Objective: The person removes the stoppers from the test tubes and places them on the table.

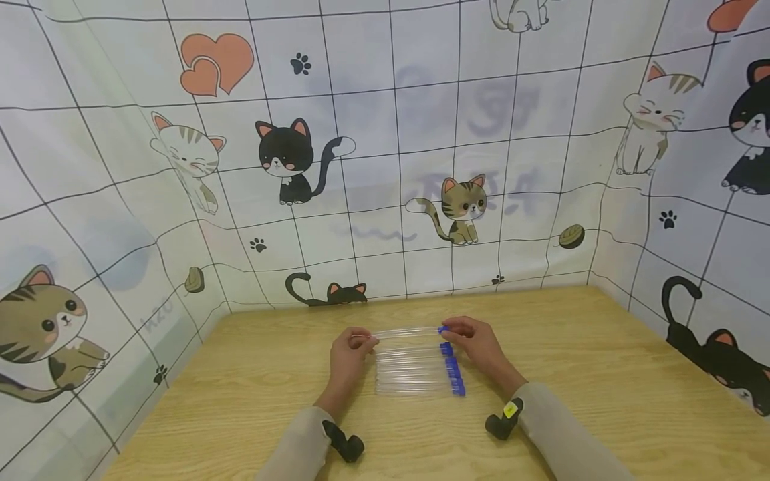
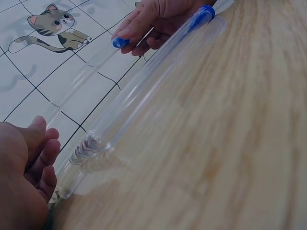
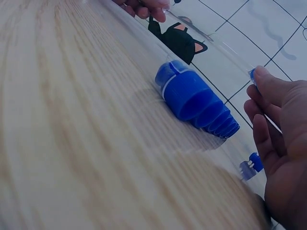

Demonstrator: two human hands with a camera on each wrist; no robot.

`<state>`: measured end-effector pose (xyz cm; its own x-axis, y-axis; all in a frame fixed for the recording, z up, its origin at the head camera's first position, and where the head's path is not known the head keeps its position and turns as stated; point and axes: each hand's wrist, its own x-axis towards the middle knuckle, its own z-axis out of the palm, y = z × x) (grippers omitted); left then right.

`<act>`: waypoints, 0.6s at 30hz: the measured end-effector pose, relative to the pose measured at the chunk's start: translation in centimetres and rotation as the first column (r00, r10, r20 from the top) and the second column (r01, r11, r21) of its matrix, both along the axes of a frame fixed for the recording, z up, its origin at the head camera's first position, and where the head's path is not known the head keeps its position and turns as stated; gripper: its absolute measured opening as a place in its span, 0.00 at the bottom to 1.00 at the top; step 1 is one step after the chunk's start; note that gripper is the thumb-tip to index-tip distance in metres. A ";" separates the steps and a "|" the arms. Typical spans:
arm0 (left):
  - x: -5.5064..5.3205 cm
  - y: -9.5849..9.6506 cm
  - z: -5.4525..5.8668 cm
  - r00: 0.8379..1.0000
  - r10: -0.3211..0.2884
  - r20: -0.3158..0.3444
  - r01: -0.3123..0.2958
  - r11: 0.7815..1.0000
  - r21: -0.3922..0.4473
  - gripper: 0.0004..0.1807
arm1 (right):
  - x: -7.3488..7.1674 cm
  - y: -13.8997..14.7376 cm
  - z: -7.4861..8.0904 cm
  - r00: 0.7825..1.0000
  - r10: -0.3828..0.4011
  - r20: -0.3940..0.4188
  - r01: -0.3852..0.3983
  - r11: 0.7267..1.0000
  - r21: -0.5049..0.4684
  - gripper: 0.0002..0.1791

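My left hand [image 1: 351, 361] pinches the clear end of a test tube [image 1: 406, 332] between thumb and fingers. At the other end, my right hand [image 1: 479, 342] pinches its blue cap [image 3: 253, 75]. Both wrist views show this tube raised above the table between the hands. Nearer to me, several more capped test tubes [image 1: 412, 372] lie side by side on the tabletop. Their blue caps [image 1: 455, 375] all point right, and their clear ends point left. One cap [image 1: 446, 349] sits slightly apart at the far end of the row.
The wooden table [image 1: 240, 401] runs back to a white cloth wall [image 1: 373, 153] printed with cats and grid lines. Similar walls rise at left and right. A small black camera [image 1: 344, 442] is strapped to the left wrist, another camera [image 1: 504, 421] to the right.
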<state>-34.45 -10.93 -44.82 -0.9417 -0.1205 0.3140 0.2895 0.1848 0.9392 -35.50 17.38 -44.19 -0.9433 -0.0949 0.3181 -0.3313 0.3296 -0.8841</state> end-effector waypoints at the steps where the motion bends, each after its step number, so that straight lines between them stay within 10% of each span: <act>1: 0.0 0.0 0.0 1.000 -0.003 0.002 0.003 1.000 0.005 0.10 | 0.0 0.0 0.0 1.000 0.002 -0.001 -0.002 1.000 0.005 0.22; 18: 0.0 0.0 0.0 1.000 -0.016 0.004 0.016 0.999 -0.039 0.09 | 0.1 -0.1 -0.1 1.000 0.012 0.008 -0.012 1.000 -0.003 0.20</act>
